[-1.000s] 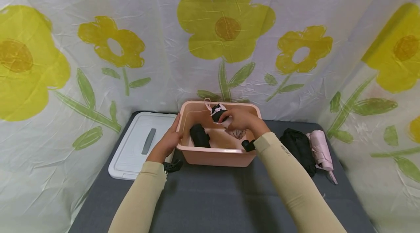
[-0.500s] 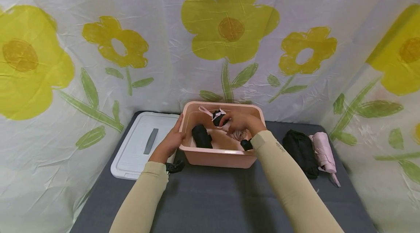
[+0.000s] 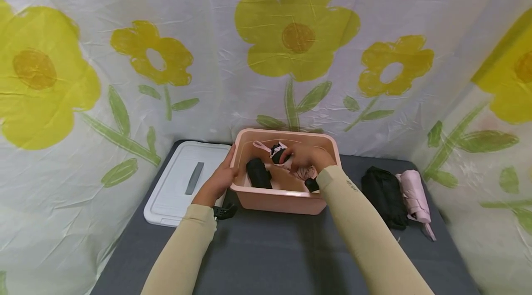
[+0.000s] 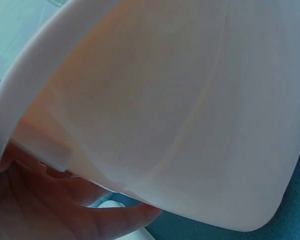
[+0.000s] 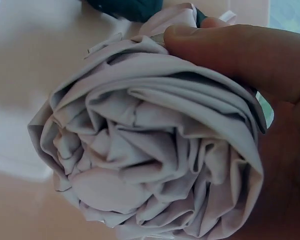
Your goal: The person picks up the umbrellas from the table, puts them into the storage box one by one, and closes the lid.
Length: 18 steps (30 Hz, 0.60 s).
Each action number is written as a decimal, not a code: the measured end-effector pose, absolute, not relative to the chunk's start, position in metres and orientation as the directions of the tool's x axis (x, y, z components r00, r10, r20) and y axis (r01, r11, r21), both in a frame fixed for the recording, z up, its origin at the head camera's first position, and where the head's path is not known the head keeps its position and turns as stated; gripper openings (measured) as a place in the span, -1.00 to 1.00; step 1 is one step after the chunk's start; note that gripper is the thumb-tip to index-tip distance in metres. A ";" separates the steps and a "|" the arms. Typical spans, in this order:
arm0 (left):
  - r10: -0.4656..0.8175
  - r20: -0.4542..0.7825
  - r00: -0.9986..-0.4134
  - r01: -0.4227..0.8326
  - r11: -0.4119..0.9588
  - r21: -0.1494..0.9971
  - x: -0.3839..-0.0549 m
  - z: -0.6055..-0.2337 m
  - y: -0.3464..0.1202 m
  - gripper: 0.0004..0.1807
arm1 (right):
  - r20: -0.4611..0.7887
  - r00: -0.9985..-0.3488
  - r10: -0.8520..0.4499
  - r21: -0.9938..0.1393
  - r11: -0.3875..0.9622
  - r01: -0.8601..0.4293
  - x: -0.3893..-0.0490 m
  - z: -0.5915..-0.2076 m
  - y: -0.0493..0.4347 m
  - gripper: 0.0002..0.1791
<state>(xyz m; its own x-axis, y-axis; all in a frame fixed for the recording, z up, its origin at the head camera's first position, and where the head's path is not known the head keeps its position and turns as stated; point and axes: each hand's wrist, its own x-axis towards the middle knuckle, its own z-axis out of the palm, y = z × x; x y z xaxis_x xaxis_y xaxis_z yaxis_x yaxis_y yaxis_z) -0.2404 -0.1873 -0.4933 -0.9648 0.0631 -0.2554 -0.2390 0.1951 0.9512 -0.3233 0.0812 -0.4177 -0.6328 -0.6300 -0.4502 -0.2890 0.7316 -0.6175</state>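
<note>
A peach-coloured storage box (image 3: 282,194) stands near the back of the table. My left hand (image 3: 217,182) grips its left side, thumb at the rim and fingers along the outer wall. Inside the box, my right hand (image 3: 306,156) holds a rolled folding umbrella (image 5: 155,145), pale pink with a black patterned part and a wrist loop (image 3: 261,146). Its gathered cloth end faces the right wrist camera, with my thumb pressed along its side. A black rolled umbrella (image 3: 258,174) lies at the left inside the box.
Left of the box lies a white lid (image 3: 172,193) with a grey handle. To the right, a black folded cloth bundle (image 3: 384,198) and a pink rolled umbrella (image 3: 415,197) lie side by side. A flowered curtain (image 3: 216,78) hangs close behind the table.
The umbrella in my right hand has come down deeper into the box; its loop, earlier above the far rim, now lies inside. The left hand keeps its hold. The head view has shifted slightly.
</note>
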 end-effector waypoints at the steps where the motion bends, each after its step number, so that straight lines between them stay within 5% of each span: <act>1: 0.063 -0.259 -0.964 -0.242 0.199 0.950 -0.241 -0.494 -0.187 -0.10 | -0.452 -0.628 -0.633 -0.626 0.727 -0.283 -0.324 -0.418 0.081 -0.48; 11: 0.055 -0.258 -0.965 -0.242 0.205 0.948 -0.241 -0.492 -0.185 -0.10 | -0.510 -0.619 -0.598 -0.629 0.750 -0.205 -0.332 -0.428 0.080 -0.50; 18: 0.040 -0.261 -0.965 -0.247 0.210 0.946 -0.240 -0.492 -0.185 -0.09 | -0.479 -0.678 -0.558 -0.496 0.809 -0.315 -0.334 -0.438 0.073 -0.52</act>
